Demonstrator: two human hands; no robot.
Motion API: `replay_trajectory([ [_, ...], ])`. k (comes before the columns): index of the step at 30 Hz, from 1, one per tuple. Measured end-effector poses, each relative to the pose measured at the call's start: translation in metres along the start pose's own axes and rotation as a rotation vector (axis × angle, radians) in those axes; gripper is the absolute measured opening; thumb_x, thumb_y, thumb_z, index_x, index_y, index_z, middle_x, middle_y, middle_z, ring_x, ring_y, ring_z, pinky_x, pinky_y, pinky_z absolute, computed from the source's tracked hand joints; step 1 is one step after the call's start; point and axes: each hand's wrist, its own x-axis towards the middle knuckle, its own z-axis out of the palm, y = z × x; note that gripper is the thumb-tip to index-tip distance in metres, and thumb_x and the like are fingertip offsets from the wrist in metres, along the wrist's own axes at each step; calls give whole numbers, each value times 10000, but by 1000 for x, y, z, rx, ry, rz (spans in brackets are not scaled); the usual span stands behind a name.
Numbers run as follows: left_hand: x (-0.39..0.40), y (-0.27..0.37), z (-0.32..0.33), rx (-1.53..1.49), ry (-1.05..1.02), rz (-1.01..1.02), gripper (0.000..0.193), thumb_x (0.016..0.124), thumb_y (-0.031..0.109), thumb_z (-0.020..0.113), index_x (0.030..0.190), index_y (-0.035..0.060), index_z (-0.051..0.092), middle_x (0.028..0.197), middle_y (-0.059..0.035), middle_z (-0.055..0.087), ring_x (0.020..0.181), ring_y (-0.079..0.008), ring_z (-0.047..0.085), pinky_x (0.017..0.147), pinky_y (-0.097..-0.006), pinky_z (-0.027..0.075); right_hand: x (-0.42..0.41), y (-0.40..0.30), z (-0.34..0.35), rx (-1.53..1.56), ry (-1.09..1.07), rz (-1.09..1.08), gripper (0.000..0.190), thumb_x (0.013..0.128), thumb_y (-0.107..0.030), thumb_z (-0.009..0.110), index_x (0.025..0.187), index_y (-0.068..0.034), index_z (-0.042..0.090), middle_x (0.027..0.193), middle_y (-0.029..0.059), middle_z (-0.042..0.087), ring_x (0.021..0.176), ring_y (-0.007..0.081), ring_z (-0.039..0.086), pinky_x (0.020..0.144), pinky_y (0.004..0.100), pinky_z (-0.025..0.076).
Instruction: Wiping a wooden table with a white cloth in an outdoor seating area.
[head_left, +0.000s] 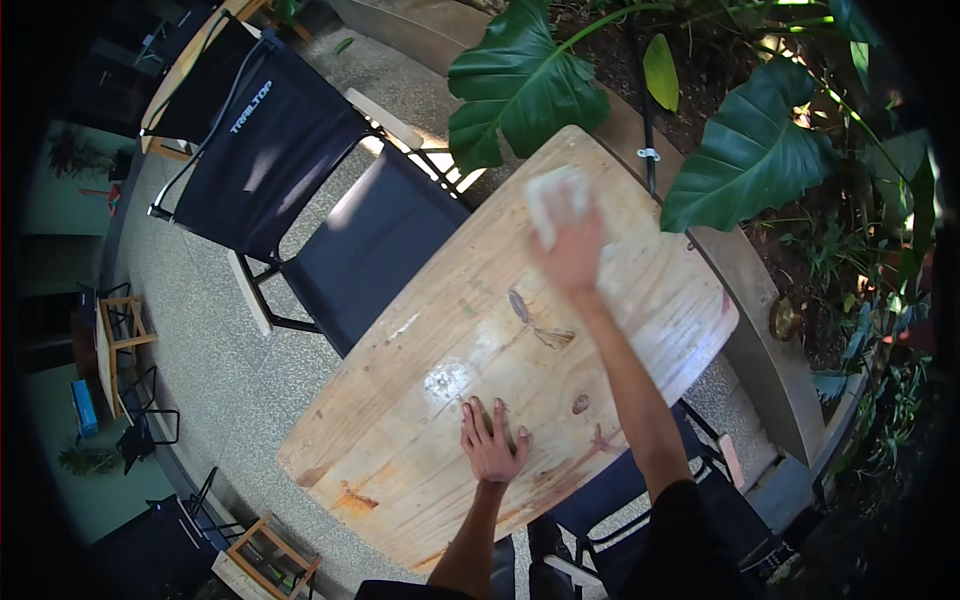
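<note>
My right hand (571, 251) is stretched out over the far part of a wooden table (420, 337), pressing a pale cloth (556, 196) on its top. The hand and cloth are blurred, and part of the cloth is hidden under the fingers. My left hand (493, 450) rests palm down near the table's near edge, fingers spread, with nothing held. Between the hands the boards show dark knots and a shiny patch where light reflects.
A dark folding chair (382, 225) stands at the table's left side, another dark chair (607, 495) at the near right. Large green leaves (529, 79) overhang the far end beside a planter's ledge (757, 337). More chairs and small wooden tables stand at far left.
</note>
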Motion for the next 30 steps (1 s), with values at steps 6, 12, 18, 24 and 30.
replay_trajectory([
  [6,0,-9,-9,25,13,-5,732,924,477,555,1541,117,393,1619,-287,232,1498,-462,218,1148,-586,232,-74,-2,-62,337,-499,-747,592,904,-443,626,1469,-305,519,1605,18,388,1500,376,264,1225,533,206],
  [12,2,6,-4,15,16,22,728,926,458,557,1545,114,389,1624,-288,219,1501,-462,214,1147,-582,229,28,118,-53,-92,-34,39,569,983,-423,516,1523,-260,445,1595,72,383,1402,433,353,1168,531,267],
  [18,1,-5,-12,41,19,8,724,935,450,549,1552,112,378,1627,-285,217,1503,-464,207,1149,-571,222,-56,38,-49,-20,-93,-119,616,947,-456,557,1520,-257,451,1601,74,376,1431,425,338,1188,530,251],
  [24,3,-4,-10,56,49,25,716,951,447,527,1563,113,361,1629,-280,217,1508,-460,196,1152,-567,214,-133,57,-107,345,-533,-676,616,923,-451,593,1495,-252,480,1577,64,415,1467,378,321,1226,512,231],
  [30,2,8,5,33,45,64,731,957,460,517,1565,91,349,1633,-279,205,1513,-454,183,1158,-564,197,-28,162,-106,4,-208,295,639,939,-414,586,1526,-216,431,1554,90,436,1363,417,407,1153,546,308],
])
